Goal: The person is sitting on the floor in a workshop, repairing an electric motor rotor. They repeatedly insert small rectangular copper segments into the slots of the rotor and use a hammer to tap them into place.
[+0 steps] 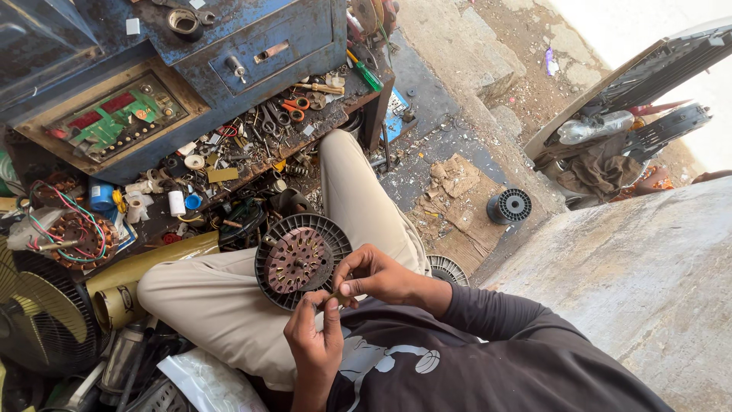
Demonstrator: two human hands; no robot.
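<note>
head view: both hands [358,305] pinch a small part beside a ribbed round motor disc [301,261].

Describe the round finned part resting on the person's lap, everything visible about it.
The round part is a dark disc with a ring of thin radial fins around a rusty brown core of stacked metal, dotted with small holes and pale slots. It looks worn and dusty. It stands tilted on edge against the beige trouser leg, face toward the camera. The right hand and left hand meet at its lower right rim, pinching something small; whether they touch the disc is unclear.
</note>
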